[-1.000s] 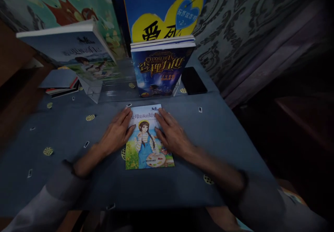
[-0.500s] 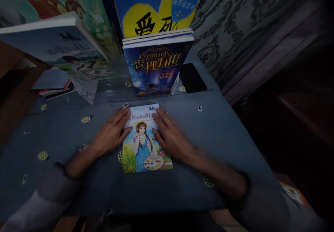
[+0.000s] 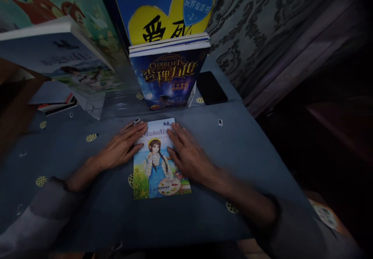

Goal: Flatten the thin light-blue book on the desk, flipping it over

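A thin paperback book (image 3: 159, 161) lies flat and closed on the blue-grey tablecloth (image 3: 101, 212). Its cover has a drawn figure in a yellow hat and blue overalls, with a paint palette. My left hand (image 3: 122, 144) rests on the book's upper left edge, fingers stretched out and flat. On the upper right edge lies my right hand (image 3: 189, 150), its fingers also extended over the cover. Neither hand is wrapped round anything. Parts of the title are covered by the fingers.
Behind the book, dark blue paperbacks (image 3: 171, 72) stand in a clear holder, before a blue and yellow book (image 3: 160, 2). At left another upright book (image 3: 75, 56) leans in a stand (image 3: 96, 107), near small stacked books (image 3: 55, 97). A black phone (image 3: 211, 88) lies at right, beside a patterned curtain (image 3: 247, 25).
The view has shifted slightly, so the book and table appear a little lower and further left. My left hand's fingers reach slightly further over the title; both hands stay on the book.
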Available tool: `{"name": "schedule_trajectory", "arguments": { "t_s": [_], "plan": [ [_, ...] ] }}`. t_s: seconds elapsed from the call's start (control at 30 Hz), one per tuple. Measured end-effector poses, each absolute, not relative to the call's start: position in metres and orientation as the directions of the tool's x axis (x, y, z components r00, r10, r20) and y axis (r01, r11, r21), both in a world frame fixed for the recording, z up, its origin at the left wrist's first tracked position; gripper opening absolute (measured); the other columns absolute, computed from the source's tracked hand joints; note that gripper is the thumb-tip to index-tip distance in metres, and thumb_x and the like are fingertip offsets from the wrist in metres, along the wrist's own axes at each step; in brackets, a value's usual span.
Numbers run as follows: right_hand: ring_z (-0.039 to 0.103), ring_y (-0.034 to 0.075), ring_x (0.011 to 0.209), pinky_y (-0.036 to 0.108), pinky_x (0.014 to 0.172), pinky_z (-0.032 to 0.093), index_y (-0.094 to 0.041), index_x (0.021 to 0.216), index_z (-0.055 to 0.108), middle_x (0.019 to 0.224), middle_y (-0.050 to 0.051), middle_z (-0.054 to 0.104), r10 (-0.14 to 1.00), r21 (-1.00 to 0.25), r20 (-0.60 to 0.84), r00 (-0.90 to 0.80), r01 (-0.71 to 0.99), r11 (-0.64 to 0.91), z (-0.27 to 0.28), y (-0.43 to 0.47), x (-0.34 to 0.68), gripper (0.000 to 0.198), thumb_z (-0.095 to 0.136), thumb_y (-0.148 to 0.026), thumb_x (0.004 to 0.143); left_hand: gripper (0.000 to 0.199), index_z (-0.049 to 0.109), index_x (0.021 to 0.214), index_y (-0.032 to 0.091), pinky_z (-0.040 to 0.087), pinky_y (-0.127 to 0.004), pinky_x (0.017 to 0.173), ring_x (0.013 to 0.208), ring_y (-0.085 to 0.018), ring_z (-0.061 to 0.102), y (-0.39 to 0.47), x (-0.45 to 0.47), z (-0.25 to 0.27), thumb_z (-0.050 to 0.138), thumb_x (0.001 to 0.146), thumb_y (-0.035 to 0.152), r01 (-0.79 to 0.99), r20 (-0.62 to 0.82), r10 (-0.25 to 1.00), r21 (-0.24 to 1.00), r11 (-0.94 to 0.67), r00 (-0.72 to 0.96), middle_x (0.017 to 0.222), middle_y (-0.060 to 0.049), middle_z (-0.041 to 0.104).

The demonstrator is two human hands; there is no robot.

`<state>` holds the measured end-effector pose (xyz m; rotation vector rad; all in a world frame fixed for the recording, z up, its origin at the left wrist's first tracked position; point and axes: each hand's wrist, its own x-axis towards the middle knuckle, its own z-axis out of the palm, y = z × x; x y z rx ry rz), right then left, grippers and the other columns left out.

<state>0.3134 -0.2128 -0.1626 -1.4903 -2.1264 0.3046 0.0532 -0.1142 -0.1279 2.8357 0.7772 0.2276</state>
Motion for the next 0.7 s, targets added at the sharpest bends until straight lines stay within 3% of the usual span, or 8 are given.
{"name": "schedule_trajectory", "arguments": {
  "t_s": [0.2, 0.4, 0.57, 0.7],
  "plan": [
    [0.038, 0.037, 0.149, 0.060, 0.119, 0.039, -0.005, 0.147, 0.047, 0.157, 0.026, 0.042, 0.920, -0.445, 0.289, -0.264, 0.814, 0.373, -0.162, -0.213, 0.313, 0.051, 0.043, -0.028, 0.101, 0.054, 0.032, 0.158, 0.025, 0.027, -0.053, 0.126, 0.150, -0.024, 0.037, -0.107, 0.056, -0.130, 0.037, 0.107, 0.040, 0.421, 0.118, 0.455, 0.232, -0.877, 0.883, 0.162, -0.008, 0.040],
    [0.036, 0.035, 0.150, 0.061, 0.119, 0.039, -0.012, 0.152, 0.042, 0.159, 0.021, 0.042, 0.922, -0.463, 0.283, -0.264, 0.804, 0.372, -0.160, -0.214, 0.314, 0.054, 0.044, -0.027, 0.101, 0.054, 0.033, 0.158, 0.025, 0.027, -0.054, 0.126, 0.149, -0.024, 0.039, -0.103, 0.072, -0.131, 0.036, 0.107, 0.040, 0.413, 0.090, 0.445, 0.249, -0.876, 0.891, 0.161, -0.007, 0.042],
    [0.035, 0.036, 0.150, 0.060, 0.120, 0.038, -0.004, 0.148, 0.045, 0.159, 0.027, 0.039, 0.922, -0.456, 0.277, -0.270, 0.808, 0.373, -0.159, -0.214, 0.314, 0.052, 0.041, -0.028, 0.102, 0.054, 0.034, 0.158, 0.023, 0.028, -0.052, 0.126, 0.150, -0.024, 0.038, -0.101, 0.086, -0.131, 0.036, 0.107, 0.041, 0.369, 0.115, 0.403, 0.236, -0.899, 0.908, 0.160, -0.009, 0.042],
    [0.034, 0.035, 0.151, 0.062, 0.120, 0.037, -0.009, 0.151, 0.041, 0.159, 0.024, 0.040, 0.917, -0.476, 0.291, -0.272, 0.790, 0.386, -0.161, -0.213, 0.315, 0.054, 0.043, -0.027, 0.101, 0.055, 0.033, 0.158, 0.023, 0.028, -0.052, 0.126, 0.150, -0.025, 0.038, -0.100, 0.099, -0.130, 0.037, 0.107, 0.040, 0.339, 0.114, 0.373, 0.240, -0.910, 0.921, 0.160, -0.009, 0.043]
  ]
}}
